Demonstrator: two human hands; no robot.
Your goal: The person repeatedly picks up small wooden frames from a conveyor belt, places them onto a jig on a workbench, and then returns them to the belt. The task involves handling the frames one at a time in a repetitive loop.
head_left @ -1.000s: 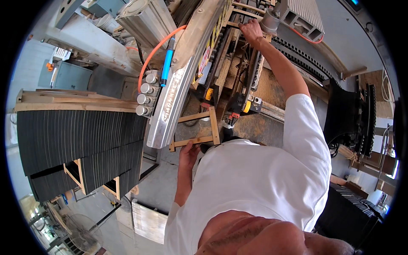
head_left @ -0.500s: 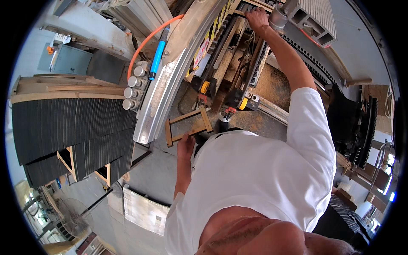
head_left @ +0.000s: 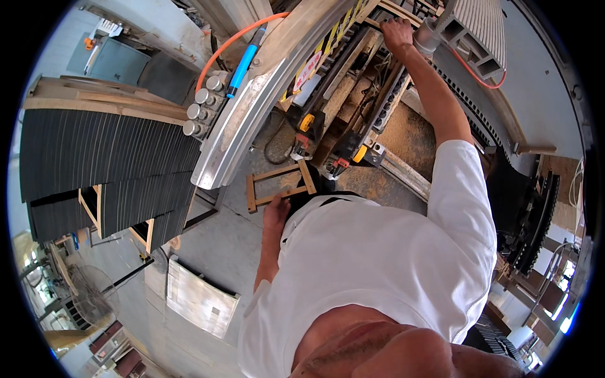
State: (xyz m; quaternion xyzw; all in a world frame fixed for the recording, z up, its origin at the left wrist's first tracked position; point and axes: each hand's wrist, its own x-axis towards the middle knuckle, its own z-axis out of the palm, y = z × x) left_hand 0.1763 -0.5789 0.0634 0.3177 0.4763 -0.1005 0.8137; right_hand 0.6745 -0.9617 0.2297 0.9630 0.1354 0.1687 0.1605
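My left hand [head_left: 275,212] is closed round the near bar of a small rectangular wooden frame [head_left: 251,193], held low beside my waist. This frame has two long bars and two crosspieces. My right arm reaches far forward over a machine bed, where my right hand [head_left: 397,36] bends its fingers over pale wooden strips [head_left: 399,10] that look like another frame. The fingertips there are partly hidden. Just right of that hand stands a metal cylinder [head_left: 428,36]. Two dark rails with yellow knobs [head_left: 307,122] and red-and-black clamps run toward me along the bed.
A heavy metal beam [head_left: 230,120] with an orange hose and a blue tool [head_left: 246,63] crosses left of the bed. Stacked black slats [head_left: 107,148] stand at the left. Sawdust [head_left: 406,129] covers part of the machine. A standing fan [head_left: 93,293] is at lower left.
The whole view has shifted slightly, with the machine and right hand now a little farther right. Both hands keep their places on the wood.
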